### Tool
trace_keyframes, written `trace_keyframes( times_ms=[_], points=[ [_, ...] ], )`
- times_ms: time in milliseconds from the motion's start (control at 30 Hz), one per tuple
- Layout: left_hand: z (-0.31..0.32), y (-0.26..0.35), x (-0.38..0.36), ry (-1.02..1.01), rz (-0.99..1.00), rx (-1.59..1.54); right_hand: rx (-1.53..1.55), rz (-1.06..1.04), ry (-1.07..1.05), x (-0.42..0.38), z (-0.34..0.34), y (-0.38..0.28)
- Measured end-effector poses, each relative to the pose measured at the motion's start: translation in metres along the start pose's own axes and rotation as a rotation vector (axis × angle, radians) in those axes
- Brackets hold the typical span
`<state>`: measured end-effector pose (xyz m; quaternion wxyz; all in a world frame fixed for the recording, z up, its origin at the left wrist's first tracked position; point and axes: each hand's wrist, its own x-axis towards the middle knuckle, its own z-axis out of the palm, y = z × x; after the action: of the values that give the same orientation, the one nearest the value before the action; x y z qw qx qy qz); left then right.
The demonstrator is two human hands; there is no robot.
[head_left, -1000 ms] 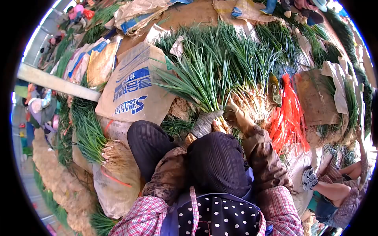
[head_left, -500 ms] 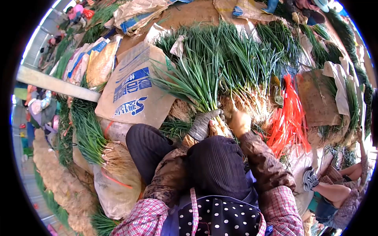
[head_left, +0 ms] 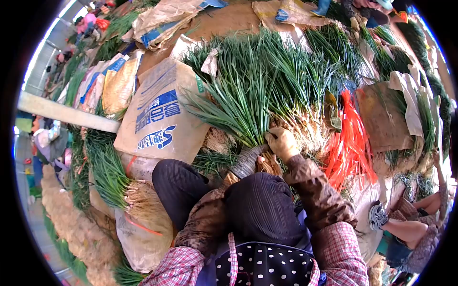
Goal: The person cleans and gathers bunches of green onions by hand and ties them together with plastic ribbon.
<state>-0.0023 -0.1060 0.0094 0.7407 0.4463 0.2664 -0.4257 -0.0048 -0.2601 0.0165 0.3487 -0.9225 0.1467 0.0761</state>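
Observation:
My left hand (head_left: 246,161), in a grey glove, is wrapped round the lower stems of a bunch of scallions (head_left: 244,112) in front of my knee. Their green leaves fan out away from me, and the pale root ends show below the fist. My right hand (head_left: 282,144), in a pale yellow glove, is closed against the right side of the same bunch, its fingers curled over the stems. Just beyond it lies a heap of loose scallions (head_left: 305,78) with its roots towards me.
Red plastic strips (head_left: 350,143) lie right of the heap. A printed sack (head_left: 160,112) is at the left, near a tied bunch of scallions (head_left: 107,159). A pale beam (head_left: 69,112) crosses the left side. Another person's shoe (head_left: 378,215) shows at the right.
My right hand has come up from among the roots of the heap to the stems of the held bunch. My left hand has shifted slightly down with the bunch.

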Motion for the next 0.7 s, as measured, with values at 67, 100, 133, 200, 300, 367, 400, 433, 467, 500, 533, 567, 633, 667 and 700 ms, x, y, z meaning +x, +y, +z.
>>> trace_keyframes(
  times_ms=[67,100,133,200,300,367,400,433,467,500,533,567,633,667,700],
  points=[
    [0.015,0.0,-0.009,0.157,-0.003,0.03,-0.06,-0.091,0.226,-0.02,-0.001,0.0],
    [0.017,-0.002,-0.007,0.135,0.057,0.064,-0.081,-0.093,0.264,-0.028,-0.002,-0.004],
    [0.018,-0.002,-0.005,0.114,0.118,0.098,-0.055,-0.191,0.356,-0.032,0.005,0.004],
    [0.018,-0.002,-0.007,-0.01,0.171,0.061,0.1,-0.218,0.335,-0.04,0.01,0.016],
    [0.011,-0.001,-0.018,-0.317,0.143,-0.161,0.659,0.178,0.243,-0.041,0.012,0.038],
    [0.025,0.013,-0.035,-0.335,0.328,-0.161,0.131,0.151,-0.039,-0.049,-0.001,0.061],
    [0.022,0.017,-0.032,-0.388,0.367,-0.239,-0.134,0.133,-0.178,-0.051,-0.008,0.064],
    [0.017,0.018,-0.026,-0.439,0.406,-0.317,-0.453,0.155,-0.538,-0.049,-0.011,0.062],
    [0.011,0.023,-0.024,-0.455,0.387,-0.304,-0.51,0.108,-0.59,-0.054,-0.019,0.055],
    [0.006,0.03,-0.02,-0.512,0.367,-0.243,-0.57,0.06,-0.645,-0.058,-0.026,0.05],
    [0.008,0.025,-0.018,-0.438,0.414,-0.263,-0.539,0.055,-0.612,-0.039,-0.017,0.071],
    [0.014,0.022,-0.023,-0.363,0.46,-0.283,-0.464,0.168,-0.321,-0.033,-0.031,0.057],
    [0.006,0.007,-0.005,-0.358,0.359,-0.325,-0.788,0.112,0.105,-0.008,-0.06,0.029],
    [0.001,0.002,0.002,-0.356,0.312,-0.344,-0.766,0.049,0.221,0.011,-0.059,0.046],
    [0.0,0.001,0.003,-0.339,0.287,-0.342,-0.744,-0.018,0.337,0.029,-0.058,0.063]
  ],
)
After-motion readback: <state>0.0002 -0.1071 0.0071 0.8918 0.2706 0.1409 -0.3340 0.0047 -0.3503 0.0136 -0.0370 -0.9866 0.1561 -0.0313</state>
